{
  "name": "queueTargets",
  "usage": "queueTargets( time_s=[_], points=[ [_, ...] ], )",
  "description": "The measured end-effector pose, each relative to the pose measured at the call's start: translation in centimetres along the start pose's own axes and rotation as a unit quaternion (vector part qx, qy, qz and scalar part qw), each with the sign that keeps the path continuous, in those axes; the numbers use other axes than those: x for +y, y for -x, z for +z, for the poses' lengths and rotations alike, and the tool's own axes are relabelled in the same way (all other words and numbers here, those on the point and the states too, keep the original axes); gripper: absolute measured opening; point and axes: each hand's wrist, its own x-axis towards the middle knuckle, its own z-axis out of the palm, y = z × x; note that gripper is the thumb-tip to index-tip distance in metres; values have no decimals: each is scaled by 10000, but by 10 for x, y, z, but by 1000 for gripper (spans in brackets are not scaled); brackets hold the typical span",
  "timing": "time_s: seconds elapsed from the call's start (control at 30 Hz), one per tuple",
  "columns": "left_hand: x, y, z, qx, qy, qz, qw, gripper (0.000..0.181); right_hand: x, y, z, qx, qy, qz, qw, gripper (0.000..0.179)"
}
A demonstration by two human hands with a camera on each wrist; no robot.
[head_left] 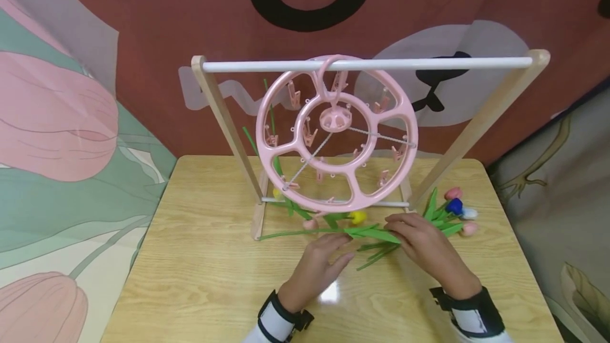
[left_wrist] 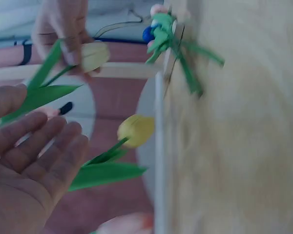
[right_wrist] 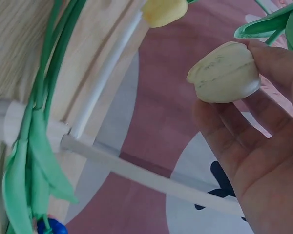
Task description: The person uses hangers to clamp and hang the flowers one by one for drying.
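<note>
My right hand (head_left: 424,250) pinches the head of a pale cream tulip (right_wrist: 224,73) between thumb and fingers; in the head view the hand hides that bloom. The tulip's green leaves (head_left: 376,234) and long stem extend leftward across the front of the stand. Beside the stem, my left hand (head_left: 316,266) has its fingers loosely extended, with the fingertips close to the leaves. In the left wrist view its palm faces the camera, holding nothing. Behind the hands, a yellow tulip (head_left: 357,217) and a pink tulip (head_left: 310,224) hang below a pink clip wheel (head_left: 335,119).
The wheel hangs from the white bar (head_left: 267,67) of a wooden-legged stand. By its right foot lies a bunch of tulips (head_left: 455,206) with blue, pink and white heads, stems pointing left. A patterned cloth (head_left: 305,9) rises behind the table (head_left: 205,285).
</note>
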Motion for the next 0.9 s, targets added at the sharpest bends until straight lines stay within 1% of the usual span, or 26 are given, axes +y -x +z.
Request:
queueTargets(
  time_s=[0.03, 0.07, 0.1, 0.13, 0.17, 0.23, 0.27, 0.3, 0.33, 0.37, 0.47, 0.53, 0.57, 0.67, 0.77, 0.83, 0.9],
  points=[
    [-3, 0, 5, 14, 294, -329, 9990, 26, -2, -1, 0, 1, -29, 12, 10000, 22],
    [-5, -1, 9, 70, 611, -571, 9965, 27, -3, -2, 0, 9, -56, 38, 10000, 22],
    [-7, -2, 13, 167, 993, -761, 9920, 28, -4, -3, -1, 23, -105, 76, 9999, 22],
    [-7, -4, 16, 287, 1452, -923, 9847, 30, -6, -5, -1, 21, -150, 131, 9998, 22],
    [-6, -6, 19, 430, 1933, -1072, 9743, 33, -8, -6, 0, 25, -198, 185, 9996, 22],
    [-2, -10, 22, 716, 2794, -1247, 9493, 40, -10, -7, 1, 49, -273, 255, 9993, 22],
    [2, -12, 22, 831, 3132, -1289, 9372, 44, -12, -8, 2, 65, -329, 265, 9991, 22],
    [5, -14, 22, 936, 3378, -1362, 9266, 46, -13, -9, 2, 63, -367, 247, 9990, 23],
    [9, -16, 21, 1028, 3531, -1379, 9196, 48, -14, -9, 4, 55, -393, 209, 9990, 23],
    [12, -17, 21, 1108, 3627, -1370, 9151, 48, -15, -10, 5, 55, -416, 164, 9990, 23],
    [14, -19, 21, 1272, 3649, -1155, 9150, 42, -17, -10, 9, -5, -432, 44, 9991, 25],
    [10, -18, 24, 1361, 3612, -991, 9172, 36, -18, -11, 11, -82, -415, 38, 9991, 27],
    [7, -17, 25, 1404, 3643, -936, 9159, 33, -19, -11, 12, -130, -412, 65, 9990, 29],
    [-1, -16, 29, 1523, 3587, -803, 9174, 26, -19, -11, 13, -234, -510, 169, 9983, 34],
    [-6, -15, 29, 1637, 3455, -694, 9214, 22, -18, -14, 9, -143, -564, 350, 9977, 38],
    [-7, -15, 27, 1704, 3329, -642, 9252, 21, -15, -17, 3, 6, -538, 580, 9969, 42],
    [-9, -15, 26, 1740, 3198, -568, 9297, 21, -12, -22, -2, 187, -490, 867, 9949, 49]
  ],
)
